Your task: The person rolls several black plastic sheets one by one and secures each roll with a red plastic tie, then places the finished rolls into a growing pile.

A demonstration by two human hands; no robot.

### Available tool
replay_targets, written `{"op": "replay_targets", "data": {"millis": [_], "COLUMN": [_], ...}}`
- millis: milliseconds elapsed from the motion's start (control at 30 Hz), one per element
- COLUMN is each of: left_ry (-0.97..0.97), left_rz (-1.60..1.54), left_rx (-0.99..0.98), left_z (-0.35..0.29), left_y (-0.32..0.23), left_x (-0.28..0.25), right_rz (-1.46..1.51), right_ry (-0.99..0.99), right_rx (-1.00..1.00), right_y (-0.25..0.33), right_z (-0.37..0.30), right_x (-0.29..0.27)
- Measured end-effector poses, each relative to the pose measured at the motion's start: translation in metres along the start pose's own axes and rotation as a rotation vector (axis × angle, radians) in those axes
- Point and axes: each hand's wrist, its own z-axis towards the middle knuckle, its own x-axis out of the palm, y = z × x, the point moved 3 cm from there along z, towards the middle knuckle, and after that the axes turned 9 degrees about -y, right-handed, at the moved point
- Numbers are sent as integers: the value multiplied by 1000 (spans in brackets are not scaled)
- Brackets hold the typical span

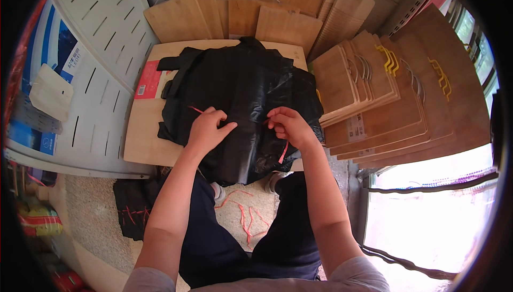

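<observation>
A thick stack of black plastic bags (235,94) lies in front of me, with loose handles and edges spreading out at its sides. My left hand (208,131) rests over the left part of the stack, fingers curled and thumb held apart. A short end of pink strip (196,109) sticks out beside those fingers. Over the right part, my right hand (288,126) is closed in a pinch, and another pink strip end (283,153) hangs below it. Whether both ends belong to one strip is hidden.
The bags lie on a pale wooden board (147,142) with a pink label (147,81). Cutting boards (347,78) stand at the right and back. A white slotted panel (101,57) rises at left. On the floor are pink strips (247,220) and tied black bundles (128,209).
</observation>
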Motion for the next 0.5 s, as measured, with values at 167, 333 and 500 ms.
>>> {"op": "replay_targets", "data": {"millis": [167,333,500], "left_ry": [-7,-64,-91], "left_rz": [71,-31,301], "left_rx": [5,14,-101], "left_z": [16,41,43], "left_y": [12,42,46], "left_x": [-9,-11,-35], "right_rz": [202,32,154], "right_ry": [92,-15,-85], "right_rx": [94,-68,-155], "right_y": [12,-3,-3], "right_z": [-16,-3,0], "right_x": [17,15,19]}}
